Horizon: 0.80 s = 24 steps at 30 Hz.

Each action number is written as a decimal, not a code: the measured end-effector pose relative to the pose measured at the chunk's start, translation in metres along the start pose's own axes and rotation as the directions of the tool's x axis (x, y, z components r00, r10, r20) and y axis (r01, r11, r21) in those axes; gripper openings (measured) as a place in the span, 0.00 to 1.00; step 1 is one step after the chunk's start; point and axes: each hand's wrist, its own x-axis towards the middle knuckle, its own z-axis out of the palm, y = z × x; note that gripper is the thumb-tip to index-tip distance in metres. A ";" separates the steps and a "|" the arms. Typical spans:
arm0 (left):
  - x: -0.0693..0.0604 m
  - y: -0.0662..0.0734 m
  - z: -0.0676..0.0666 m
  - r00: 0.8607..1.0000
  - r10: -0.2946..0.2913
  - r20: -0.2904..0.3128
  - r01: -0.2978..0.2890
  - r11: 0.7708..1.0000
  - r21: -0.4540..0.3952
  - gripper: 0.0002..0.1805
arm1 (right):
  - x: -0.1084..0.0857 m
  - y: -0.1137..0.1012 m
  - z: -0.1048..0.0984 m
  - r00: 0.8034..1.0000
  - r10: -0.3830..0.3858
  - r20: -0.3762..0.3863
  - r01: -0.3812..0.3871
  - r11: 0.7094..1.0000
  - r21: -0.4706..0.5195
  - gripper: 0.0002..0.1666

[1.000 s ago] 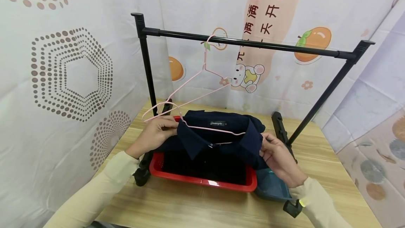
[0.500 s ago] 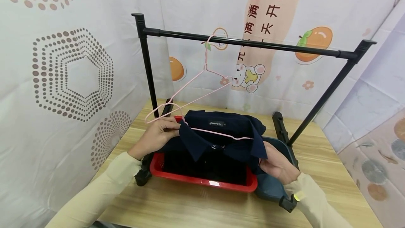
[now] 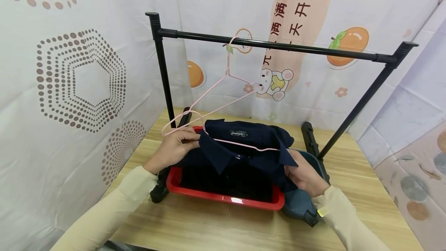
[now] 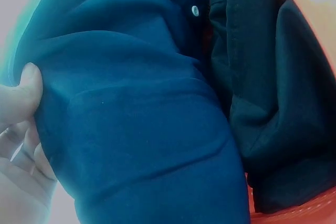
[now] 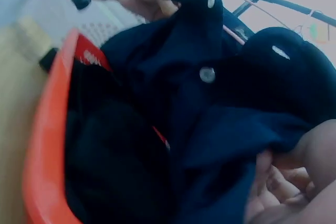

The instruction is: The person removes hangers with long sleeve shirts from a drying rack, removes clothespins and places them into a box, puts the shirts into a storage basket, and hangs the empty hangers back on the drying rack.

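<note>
A navy collared shirt lies spread over the red basket, its collar propped up and a label showing inside the neck. Through the neck opening runs a pink hanger, its hook sticking out at the left; the rest is hidden in the cloth. My left hand pinches the shirt at the left of the collar, with the thumb on top of the fabric in the left wrist view. My right hand holds the cloth on the right side, partly behind the collar point. White buttons show in the right wrist view.
Another pink hanger hangs from the black rack's bar behind the shirt. Black clothing lies in the red basket. A dark blue bin stands at the right, by the rack's foot, on the wooden table.
The right hand has shifted slightly and is now partly covered by the right collar point, which has spread outward to the right. The left hand keeps its hold, almost in place.
</note>
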 end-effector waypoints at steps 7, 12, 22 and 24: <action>0.000 -0.001 0.001 0.999 -0.024 -0.022 0.024 0.999 0.027 0.10 | -0.010 -0.014 -0.011 0.968 -0.071 -0.240 0.011 0.971 -0.240 0.15; 0.002 0.000 0.000 1.000 -0.029 0.007 0.029 0.998 0.048 0.10 | -0.024 -0.022 -0.005 0.926 -0.268 -0.265 0.117 0.872 -0.475 0.26; 0.000 -0.003 0.002 0.990 0.143 0.002 -0.143 0.985 0.092 0.10 | -0.023 -0.023 0.012 0.860 -0.481 -0.171 0.082 0.461 -0.884 0.15; 0.000 -0.005 0.004 0.984 0.177 -0.016 -0.175 0.981 0.088 0.11 | -0.024 -0.021 0.009 0.864 -0.474 -0.169 0.069 0.445 -0.893 0.13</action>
